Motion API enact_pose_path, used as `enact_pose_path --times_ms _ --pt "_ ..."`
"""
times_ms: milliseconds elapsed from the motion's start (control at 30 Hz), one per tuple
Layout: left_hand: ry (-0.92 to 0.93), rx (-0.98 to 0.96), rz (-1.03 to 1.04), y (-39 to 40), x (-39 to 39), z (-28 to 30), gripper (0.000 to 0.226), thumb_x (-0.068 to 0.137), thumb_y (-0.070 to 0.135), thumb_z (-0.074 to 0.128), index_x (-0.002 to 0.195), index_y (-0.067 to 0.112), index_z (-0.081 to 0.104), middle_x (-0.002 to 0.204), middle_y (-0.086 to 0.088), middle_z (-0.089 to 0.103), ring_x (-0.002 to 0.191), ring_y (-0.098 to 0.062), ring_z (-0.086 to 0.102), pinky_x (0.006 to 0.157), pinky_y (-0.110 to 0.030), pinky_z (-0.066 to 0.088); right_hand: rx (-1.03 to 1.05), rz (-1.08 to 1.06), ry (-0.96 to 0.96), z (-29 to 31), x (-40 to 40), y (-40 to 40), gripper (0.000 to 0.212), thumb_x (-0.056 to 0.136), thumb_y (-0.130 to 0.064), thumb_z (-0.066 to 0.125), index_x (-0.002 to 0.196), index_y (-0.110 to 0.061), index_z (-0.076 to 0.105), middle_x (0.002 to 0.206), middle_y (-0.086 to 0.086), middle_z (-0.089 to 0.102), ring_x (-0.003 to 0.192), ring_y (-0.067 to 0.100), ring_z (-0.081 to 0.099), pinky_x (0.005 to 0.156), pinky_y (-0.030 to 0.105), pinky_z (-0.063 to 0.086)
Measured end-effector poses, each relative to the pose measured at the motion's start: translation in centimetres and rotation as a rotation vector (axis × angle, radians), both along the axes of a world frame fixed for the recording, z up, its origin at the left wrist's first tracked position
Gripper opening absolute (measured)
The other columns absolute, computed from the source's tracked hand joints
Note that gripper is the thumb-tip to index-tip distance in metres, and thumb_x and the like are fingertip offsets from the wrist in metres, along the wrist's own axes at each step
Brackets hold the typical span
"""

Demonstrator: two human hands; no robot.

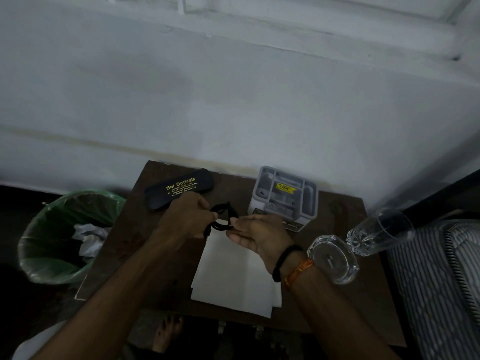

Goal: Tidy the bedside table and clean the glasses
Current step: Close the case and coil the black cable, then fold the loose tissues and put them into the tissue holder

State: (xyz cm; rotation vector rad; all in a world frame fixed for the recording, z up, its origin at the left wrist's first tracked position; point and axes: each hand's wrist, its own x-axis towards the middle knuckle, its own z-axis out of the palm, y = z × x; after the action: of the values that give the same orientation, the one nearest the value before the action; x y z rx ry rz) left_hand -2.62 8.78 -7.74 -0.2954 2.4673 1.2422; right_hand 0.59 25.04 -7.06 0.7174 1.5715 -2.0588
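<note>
Black-framed glasses (222, 216) hang above the dark wooden bedside table (345, 294), held between both hands. My left hand (189, 219) grips the frame from the left. My right hand (259, 235) pinches the frame's right side with its fingertips, palm turned up. White paper sheets (233, 276) lie flat on the table under the hands. A black glasses case (179, 189) printed "Sai Opticals" rests at the table's back left, shut.
A grey plastic organiser box (284, 197) with a yellow label stands at the back. A glass ashtray (333, 258) and a tall drinking glass (381, 232) sit at the right. A green-lined bin (67, 235) with crumpled paper stands left of the table. A striped bed (436, 281) borders the right.
</note>
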Motion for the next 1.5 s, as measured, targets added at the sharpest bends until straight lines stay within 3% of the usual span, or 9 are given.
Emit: enact_pose_path --times_ms 100,267,500,734,867,1067,1167,1334,1501 --pt "0.033 0.094 0.066 -0.1 -0.3 -0.2 0.02 0.088 0.016 0.07 0.105 0.012 0.058 0.099 -0.008 0.065 0.084 -0.021 0.068 0.064 -0.033 0.06 -0.085 -0.087 -0.004 -0.5 -0.5 -0.7 0.034 0.089 0.001 0.066 0.119 0.012 0.057 0.119 0.025 0.065 0.095 0.025 0.068 0.069 0.023 0.061" --pt "0.109 0.167 0.056 -0.1 -0.7 -0.6 0.021 0.086 0.013 0.068 0.106 0.015 0.063 0.101 -0.004 0.068 0.096 -0.02 0.067 0.088 -0.044 0.057 -0.157 -0.073 0.018 -0.8 -1.3 -1.6 0.041 0.095 0.0 0.057 0.134 0.003 0.047 0.123 0.022 0.063 0.102 0.026 0.067 0.075 0.025 0.061" --pt "0.089 -0.018 -0.149 -0.6 -0.9 -1.0 0.038 0.087 0.015 0.062 0.125 0.018 0.058 0.121 -0.003 0.064 0.112 -0.02 0.06 0.101 -0.044 0.048 -0.119 0.001 -0.008 -0.9 -1.5 -2.2 0.056 0.095 0.006 0.051 0.147 -0.004 0.034 0.133 0.019 0.055 0.108 0.03 0.066 0.075 0.029 0.062" --pt "0.157 -0.201 -0.235 0.0 -0.6 -0.6 0.023 0.088 0.018 0.067 0.107 0.007 0.059 0.105 -0.01 0.064 0.097 -0.026 0.061 0.087 -0.042 0.052 0.433 0.242 0.238 -0.4 0.0 0.7 0.027 0.093 -0.003 0.061 0.119 -0.001 0.064 0.102 0.012 0.071 0.083 0.018 0.071 0.074 0.027 0.061" --pt "0.167 -0.237 -0.276 0.0 -0.5 -0.4 0.024 0.088 0.019 0.068 0.107 0.007 0.059 0.103 -0.01 0.063 0.096 -0.026 0.06 0.088 -0.042 0.051 0.869 0.385 0.392 -0.8 0.9 2.5 0.014 0.089 -0.018 0.068 0.102 -0.016 0.072 0.095 0.001 0.074 0.085 0.014 0.071 0.083 0.04 0.06" --pt "0.198 -0.332 -0.28 0.2 -0.5 -0.5 0.027 0.086 0.025 0.07 0.103 0.008 0.056 0.095 -0.005 0.057 0.096 -0.026 0.059 0.074 -0.034 0.046 1.312 0.548 0.341 -0.2 1.5 5.0 0.019 0.085 -0.03 0.069 0.099 -0.016 0.07 0.102 0.001 0.071 0.099 0.019 0.065 0.089 0.036 0.054" --pt "0.065 -0.409 -0.326 0.2 -0.5 -0.9 0.049 0.082 0.036 0.074 0.116 0.008 0.055 0.111 -0.007 0.06 0.104 -0.025 0.059 0.082 -0.033 0.048 1.38 0.619 0.281 -0.5 2.0 6.0 0.031 0.081 -0.035 0.071 0.105 -0.016 0.064 0.109 0.004 0.067 0.103 0.022 0.063 0.088 0.036 0.053" --pt "-0.066 -0.327 -0.38 0.9 0.2 -1.1 0.072 0.079 0.028 0.08 0.137 0.009 0.043 0.134 -0.012 0.053 0.112 -0.029 0.059 0.082 -0.034 0.052 1.251 0.78 0.232 -1.4 2.3 6.6 0.092 0.071 -0.047 0.081 0.146 -0.02 0.036 0.148 0.008 0.04 0.135 0.025 0.04 0.109 0.034 0.036" --pt "-0.037 -0.283 -0.414 1.3 0.4 -0.9 0.073 0.077 0.019 0.081 0.139 0.013 0.044 0.138 -0.01 0.05 0.117 -0.027 0.056 0.081 -0.033 0.052 1.358 0.817 0.249 -2.3 2.6 5.7 0.091 0.065 -0.051 0.083 0.142 -0.026 0.04 0.143 0.009 0.034 0.125 0.029 0.048 0.105 0.041 0.045"
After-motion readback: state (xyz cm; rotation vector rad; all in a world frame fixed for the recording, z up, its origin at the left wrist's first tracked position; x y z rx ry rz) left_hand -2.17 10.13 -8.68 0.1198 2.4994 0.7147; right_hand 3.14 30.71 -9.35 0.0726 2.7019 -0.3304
